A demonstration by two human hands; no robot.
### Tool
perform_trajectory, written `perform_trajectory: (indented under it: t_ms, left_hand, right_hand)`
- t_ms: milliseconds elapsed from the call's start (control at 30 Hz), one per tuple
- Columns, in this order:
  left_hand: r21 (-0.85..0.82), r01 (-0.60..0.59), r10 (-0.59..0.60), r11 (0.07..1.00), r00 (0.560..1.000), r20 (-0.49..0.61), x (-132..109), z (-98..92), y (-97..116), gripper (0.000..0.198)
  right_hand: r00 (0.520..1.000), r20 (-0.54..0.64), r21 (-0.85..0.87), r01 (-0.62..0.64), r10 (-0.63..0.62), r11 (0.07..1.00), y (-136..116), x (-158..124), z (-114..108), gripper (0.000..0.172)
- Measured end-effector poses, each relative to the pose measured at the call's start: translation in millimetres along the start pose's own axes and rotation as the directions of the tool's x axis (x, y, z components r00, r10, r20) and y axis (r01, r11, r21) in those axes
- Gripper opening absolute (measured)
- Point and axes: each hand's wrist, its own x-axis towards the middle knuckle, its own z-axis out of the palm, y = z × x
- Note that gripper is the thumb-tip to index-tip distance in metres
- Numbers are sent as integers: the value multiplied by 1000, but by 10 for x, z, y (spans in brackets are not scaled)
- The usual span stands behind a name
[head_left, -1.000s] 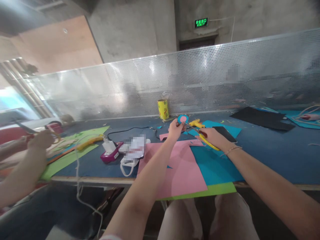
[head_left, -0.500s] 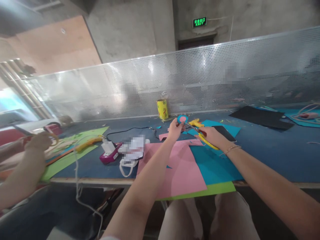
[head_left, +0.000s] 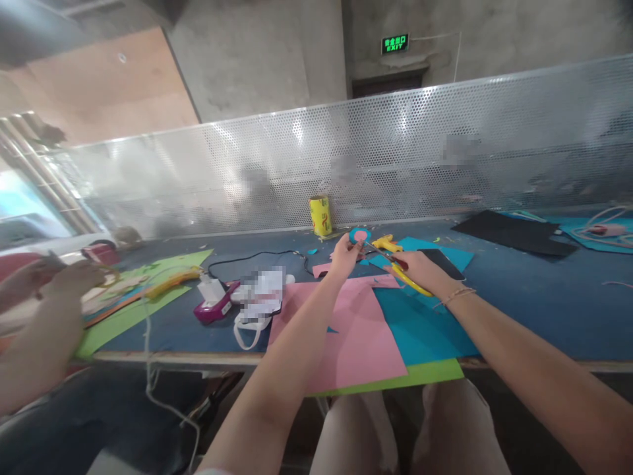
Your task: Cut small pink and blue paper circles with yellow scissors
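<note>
Neighbour's hand (head_left: 69,278) shifted, paper disc (head_left: 360,235), yellow-handled scissors (head_left: 408,280)

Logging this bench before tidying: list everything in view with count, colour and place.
table: one, blue, middle
disc: one, blue and pink, centre
scissors: one, yellow-handled, centre
pink sheet: one, pink, near edge
blue paper: several, blue, right
green paper: two or more, green, near and left
black paper: one or more, black, back right
glue gun: one, yellow, centre
tool: one, yellow, left
cylinder: one, yellow, by screen
screen: one, silver, behind table
slab: one, black, right
power strip: one, purple, left
plug: one, white, left
exit sign: one, green, top
co-worker's hands: two, blurred, left
left hand: one, bare, holding disc
right hand: one, bare, holding scissors
</note>
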Motion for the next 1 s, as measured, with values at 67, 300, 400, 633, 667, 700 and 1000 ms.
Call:
perform_trajectory:
  t_ms: [67, 300, 400, 633, 667, 700, 1000]
  left_hand:
    - [-3, 7, -7, 1000, 1000, -4, 8, 3, 0, 13]
    - [-56, 61, -63, 997, 997, -34, -22, 37, 44, 14]
    - [-120, 88, -94, 989, 995, -43, -45, 58, 72, 14]
    - [-238, 99, -108, 966, 994, -28, -69, 95, 136, 23]
    - [-249, 89, -99, 964, 995, -27, -70, 98, 139, 24]
    - [-259, 81, -91, 963, 995, -27, -71, 99, 141, 25]
    - [-283, 67, -70, 957, 998, -2, -90, 101, 164, 29]
  right_hand:
    - [1000, -15, 4, 13, -13, 1000, 36, 12, 29, 30]
    - [993, -115, 116, 32, -18, 993, 83, 20, 209, 30]
    - [992, -126, 185, 1, 23, 983, 50, 19, 224, 30]
    - [997, 30, 425, -80, 74, 902, -94, -8, 35, 37]
    - [994, 53, 463, -111, 98, 880, -121, -19, 11, 37]
    - [989, 79, 501, -148, 126, 853, -147, -32, -8, 38]
    - [944, 226, 641, -330, 240, 693, -276, -104, -66, 42]
